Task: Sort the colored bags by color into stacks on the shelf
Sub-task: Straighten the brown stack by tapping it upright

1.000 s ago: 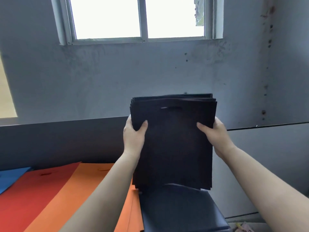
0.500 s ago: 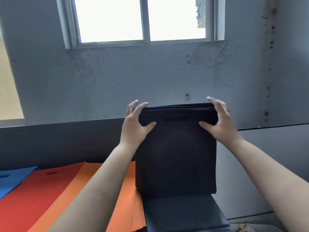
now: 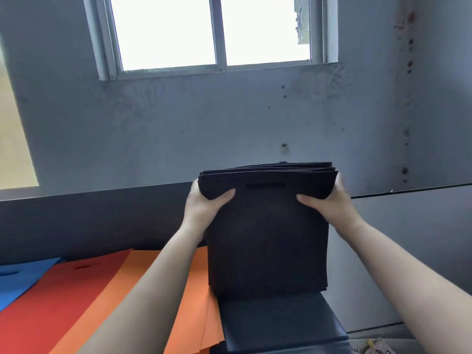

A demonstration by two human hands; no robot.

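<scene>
A thick bundle of black bags (image 3: 268, 238) stands upright on its lower edge on a dark flat surface (image 3: 278, 320) at the right of the shelf. My left hand (image 3: 204, 203) grips the bundle's upper left corner, thumb on the front. My right hand (image 3: 329, 200) grips the upper right corner the same way. To the left lie flat stacks of orange bags (image 3: 194, 302), red bags (image 3: 63, 302) and blue bags (image 3: 23, 277). Both forearms cover parts of the orange stack.
A dark back panel (image 3: 102, 218) runs behind the shelf, with a grey wall and a window (image 3: 214, 31) above. A pale panel (image 3: 398, 251) stands to the right of the black bundle. Some small clutter (image 3: 378, 346) lies at the bottom right.
My hands have slid from the bundle's top edge down onto its upper corners, now gripping them. Earlier the bundle was held higher; it has come down onto its lower edge.
</scene>
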